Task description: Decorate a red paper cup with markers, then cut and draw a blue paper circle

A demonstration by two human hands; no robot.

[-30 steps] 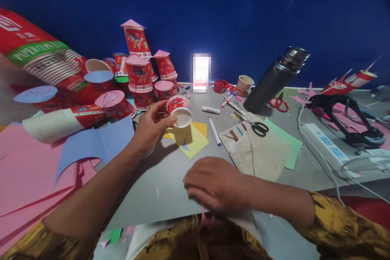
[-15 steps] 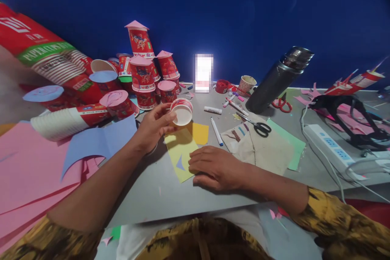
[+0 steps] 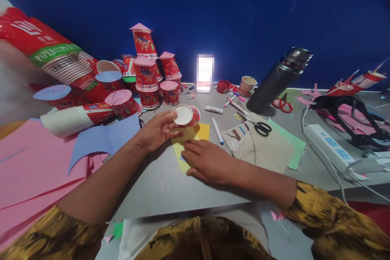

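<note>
left hand (image 3: pixel 157 132) holds cup (image 3: pixel 184 114) (tilted); right hand (image 3: pixel 210 161) over paper (image 3: pixel 178 147)

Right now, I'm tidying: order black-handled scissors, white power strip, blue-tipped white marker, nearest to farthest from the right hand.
1. Blue-tipped white marker, beyond the right hand.
2. Black-handled scissors, farther right.
3. White power strip, far right.

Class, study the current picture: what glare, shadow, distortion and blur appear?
Head view: the screen glares white and pixelated; head view: a shadow darkens the yellow paper near the cup; head view: the flask leans outward, probably wide-angle stretch; head view: the pale shape at far left is blurred.
</note>
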